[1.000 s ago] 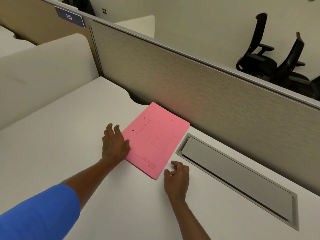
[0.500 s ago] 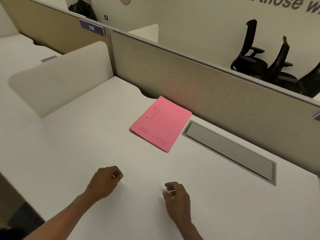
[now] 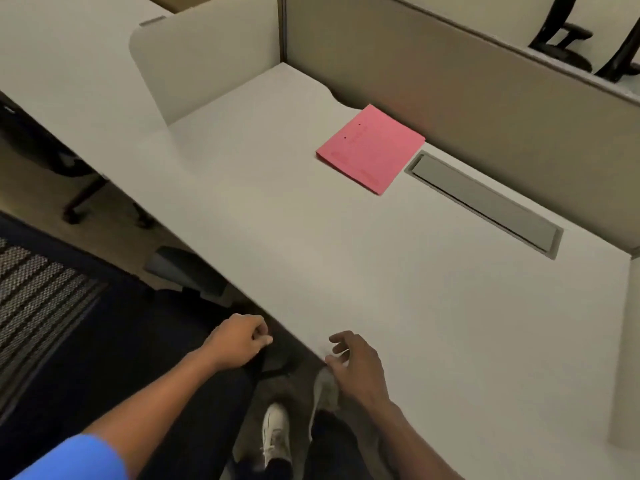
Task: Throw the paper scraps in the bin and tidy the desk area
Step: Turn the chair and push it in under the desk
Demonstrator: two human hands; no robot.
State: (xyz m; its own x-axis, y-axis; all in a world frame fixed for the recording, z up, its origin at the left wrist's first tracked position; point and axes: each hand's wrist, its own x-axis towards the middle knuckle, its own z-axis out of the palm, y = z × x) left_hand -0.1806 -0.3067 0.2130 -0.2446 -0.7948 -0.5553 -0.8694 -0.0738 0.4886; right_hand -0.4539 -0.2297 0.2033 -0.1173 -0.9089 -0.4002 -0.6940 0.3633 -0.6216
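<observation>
A pink folder (image 3: 370, 148) lies flat on the white desk (image 3: 398, 289), far side, beside the grey partition. My left hand (image 3: 239, 341) hangs just off the desk's front edge, fingers curled shut, nothing visible in it. My right hand (image 3: 356, 365) hovers over the front edge with fingers loosely apart and empty. No paper scraps or bin are clearly in view; a dark grey object (image 3: 183, 271) sits on the floor under the desk.
A grey cable-tray lid (image 3: 485, 202) is set into the desk right of the folder. A mesh chair (image 3: 38, 282) is at my left. My white shoes (image 3: 277, 434) show below. Black office chairs (image 3: 568, 36) stand behind the partition (image 3: 485, 95).
Both hands left the pink folder and drew back to the desk's front edge. The view pulled back and tilted down, so floor, chair and shoes now show.
</observation>
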